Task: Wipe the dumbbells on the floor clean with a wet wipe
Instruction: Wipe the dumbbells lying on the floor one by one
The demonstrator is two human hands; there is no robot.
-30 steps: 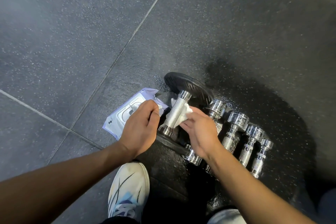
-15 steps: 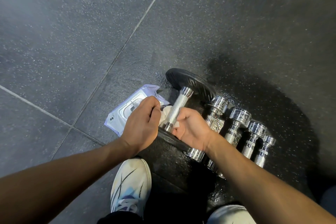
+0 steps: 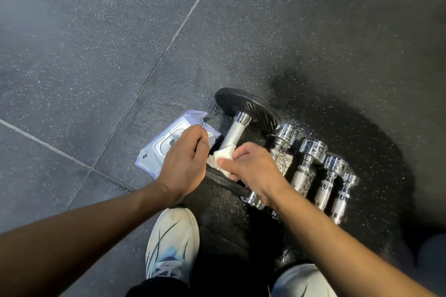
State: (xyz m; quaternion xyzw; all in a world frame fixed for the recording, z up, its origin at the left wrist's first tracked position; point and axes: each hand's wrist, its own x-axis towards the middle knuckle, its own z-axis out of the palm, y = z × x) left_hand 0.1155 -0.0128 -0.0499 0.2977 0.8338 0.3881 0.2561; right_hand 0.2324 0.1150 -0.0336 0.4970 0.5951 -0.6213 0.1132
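On the dark speckled rubber floor (image 3: pixel 96 55), the right hand (image 3: pixel 255 171) pinches the crumpled white wet wipe (image 3: pixel 223 158) round the near end of the black-plated dumbbell's knurled steel handle (image 3: pixel 233 134), which runs away from the person; the left hand (image 3: pixel 183 161) is curled just beside it, its hold unclear.

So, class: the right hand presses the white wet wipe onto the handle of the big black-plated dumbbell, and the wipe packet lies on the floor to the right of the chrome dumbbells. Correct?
Not quite. In the head view the right hand does press the wet wipe on the big dumbbell, but the wipe packet lies left of it, on the far side from the chrome dumbbells.

Gym: speckled rubber floor tiles (image 3: pixel 96 43), chrome dumbbells (image 3: pixel 306 171).
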